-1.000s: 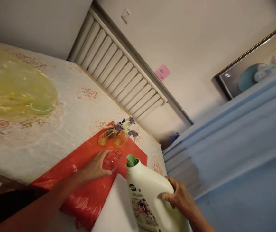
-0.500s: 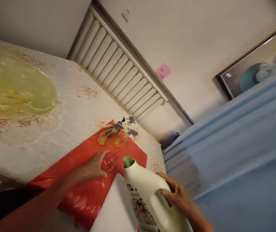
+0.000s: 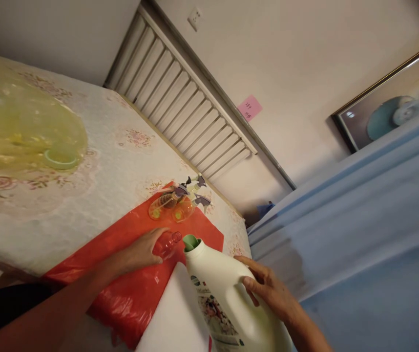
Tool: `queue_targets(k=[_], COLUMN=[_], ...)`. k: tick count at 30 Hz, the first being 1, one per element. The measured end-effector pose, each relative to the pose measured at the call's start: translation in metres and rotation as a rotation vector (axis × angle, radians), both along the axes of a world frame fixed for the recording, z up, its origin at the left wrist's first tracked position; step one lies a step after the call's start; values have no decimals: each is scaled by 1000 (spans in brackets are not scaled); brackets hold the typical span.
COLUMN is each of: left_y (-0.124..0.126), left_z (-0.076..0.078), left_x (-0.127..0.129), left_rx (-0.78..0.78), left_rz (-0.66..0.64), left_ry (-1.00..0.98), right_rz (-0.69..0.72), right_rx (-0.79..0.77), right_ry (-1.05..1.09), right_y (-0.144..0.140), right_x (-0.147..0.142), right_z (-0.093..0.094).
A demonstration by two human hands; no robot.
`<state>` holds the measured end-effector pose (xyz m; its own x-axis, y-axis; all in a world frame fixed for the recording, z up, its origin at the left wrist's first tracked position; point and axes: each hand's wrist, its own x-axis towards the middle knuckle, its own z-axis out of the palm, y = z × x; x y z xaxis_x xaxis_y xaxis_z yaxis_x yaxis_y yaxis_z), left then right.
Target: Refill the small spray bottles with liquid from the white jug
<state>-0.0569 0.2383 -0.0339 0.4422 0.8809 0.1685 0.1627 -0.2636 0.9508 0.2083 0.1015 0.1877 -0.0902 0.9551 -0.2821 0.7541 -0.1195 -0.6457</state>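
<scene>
My left hand (image 3: pixel 146 250) is curved around a small clear plastic bottle (image 3: pixel 166 244), thumb and fingers at its sides. The bottle has no cap on and stands on a red plastic sheet (image 3: pixel 121 288). My right hand (image 3: pixel 268 288) grips the handle of a large cream jug (image 3: pixel 220 288) with a printed floral label. The jug leans to the left, and its uncapped mouth with a green pouring spout (image 3: pixel 191 242) is close beside the bottle's neck. No liquid stream is visible between them.
Several clear spray bottles (image 3: pixel 182 208) with dark trigger heads stand farther back on the red sheet. A yellow translucent bag (image 3: pixel 22 122) lies on the floral tablecloth (image 3: pixel 110 171) at left. A radiator (image 3: pixel 180 93) is behind the table; a blue curtain-like cloth (image 3: pixel 359 220) hangs at right.
The jug has shifted slightly left, bringing its mouth nearer the clear bottle. My left hand has drawn a little closer around the bottle.
</scene>
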Motion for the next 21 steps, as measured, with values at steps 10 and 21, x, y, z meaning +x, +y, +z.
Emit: queue_targets(k=[10, 21], left_y=[2, 1], left_z=[-4, -5], left_x=[0, 1], left_rx=[15, 26], left_rz=[-14, 4], left_ry=[-24, -15], right_rz=[29, 35], right_rx=[-11, -33], right_ry=[4, -74], right_y=[10, 16], right_x=[-5, -10], right_z=[4, 10])
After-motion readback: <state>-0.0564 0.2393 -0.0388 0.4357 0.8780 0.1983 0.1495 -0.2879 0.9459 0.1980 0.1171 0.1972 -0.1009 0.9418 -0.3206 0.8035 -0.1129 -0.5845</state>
